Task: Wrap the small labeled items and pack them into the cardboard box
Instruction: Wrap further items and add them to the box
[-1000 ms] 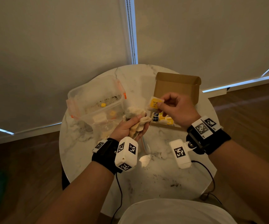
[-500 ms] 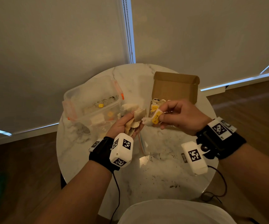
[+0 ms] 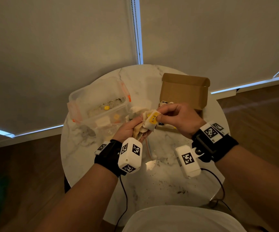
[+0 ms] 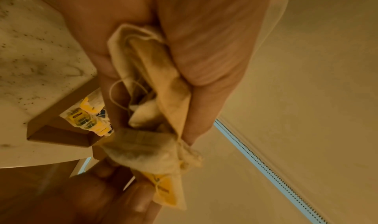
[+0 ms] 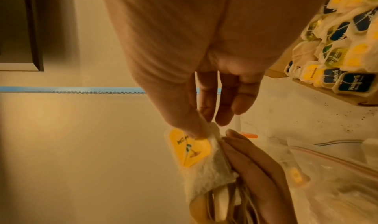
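Head view first: both hands meet above the middle of the round marble table (image 3: 101, 164), and the action is right between them. The left hand (image 3: 128, 129) has its fingers curled round a bunch of pale tea bags (image 3: 139, 131), strings dangling loose from the bundle. The right hand (image 3: 179, 118) pinches one tea bag with a yellow tag (image 3: 152, 118) between thumb and fingertips, right up against the left hand's bundle. From the right wrist camera the pinch is clear: the thumb presses on the top edge of the yellow tag (image 5: 189, 147), the other fingers hang straight down beside it, and the left hand's fingers (image 5: 251, 159) touch the bag from the right. The left wrist camera shows the bundle (image 4: 155, 85) squeezed in the palm. Just beyond the right hand sits the cardboard box (image 3: 184, 91), flap standing up, already holding rows of wrapped bags with yellow and dark blue tags (image 5: 343, 53). On the far left of the table stands a clear plastic container (image 3: 98, 101) with orange clips. A zip bag (image 5: 327, 162) lies on the table under the hands.
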`<state>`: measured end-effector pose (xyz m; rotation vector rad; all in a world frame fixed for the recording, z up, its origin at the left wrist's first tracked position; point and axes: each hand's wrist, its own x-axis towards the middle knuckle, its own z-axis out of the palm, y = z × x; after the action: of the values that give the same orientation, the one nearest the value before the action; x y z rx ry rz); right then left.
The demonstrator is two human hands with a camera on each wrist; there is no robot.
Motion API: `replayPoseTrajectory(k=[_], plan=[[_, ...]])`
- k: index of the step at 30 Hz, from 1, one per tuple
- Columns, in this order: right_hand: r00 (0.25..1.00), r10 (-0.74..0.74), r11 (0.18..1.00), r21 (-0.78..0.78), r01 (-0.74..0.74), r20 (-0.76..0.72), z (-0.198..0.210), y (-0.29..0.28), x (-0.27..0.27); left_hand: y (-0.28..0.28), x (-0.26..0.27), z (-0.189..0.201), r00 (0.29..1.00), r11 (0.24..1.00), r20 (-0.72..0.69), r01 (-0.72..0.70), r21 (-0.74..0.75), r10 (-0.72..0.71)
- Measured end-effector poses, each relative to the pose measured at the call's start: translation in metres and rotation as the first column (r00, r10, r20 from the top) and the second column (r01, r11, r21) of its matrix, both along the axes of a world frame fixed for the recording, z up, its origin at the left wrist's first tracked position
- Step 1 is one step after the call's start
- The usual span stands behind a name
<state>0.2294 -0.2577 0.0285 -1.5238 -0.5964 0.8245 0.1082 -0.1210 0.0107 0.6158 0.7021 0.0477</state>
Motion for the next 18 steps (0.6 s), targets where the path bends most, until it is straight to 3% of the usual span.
replayPoseTrajectory(k=[6,11,15,18], plan=[[0.997,-0.058,0.998,0.030,0.056,0.047,0.008,-0.004,0.009,0.001,0.004,-0.007,0.999,0.999,-0.011,-0.053,-0.010,0.053],[0.999,-0.034,0.988,-0.149,0.039,0.040,0.015,-0.019,0.036,0.000,0.012,-0.005,0.997,0.995,-0.018,-0.071,-0.070,0.070],[0.989,-0.143,0.978,-0.156,0.138,-0.021,0.009,-0.032,0.064,-0.001,0.021,-0.008,0.997,0.991,-0.032,-0.071,-0.112,0.068],[0.961,-0.175,0.927,-0.293,0.233,0.214,-0.008,-0.042,0.089,-0.001,0.027,-0.010,0.998,0.988,-0.039,-0.048,-0.147,0.043]])
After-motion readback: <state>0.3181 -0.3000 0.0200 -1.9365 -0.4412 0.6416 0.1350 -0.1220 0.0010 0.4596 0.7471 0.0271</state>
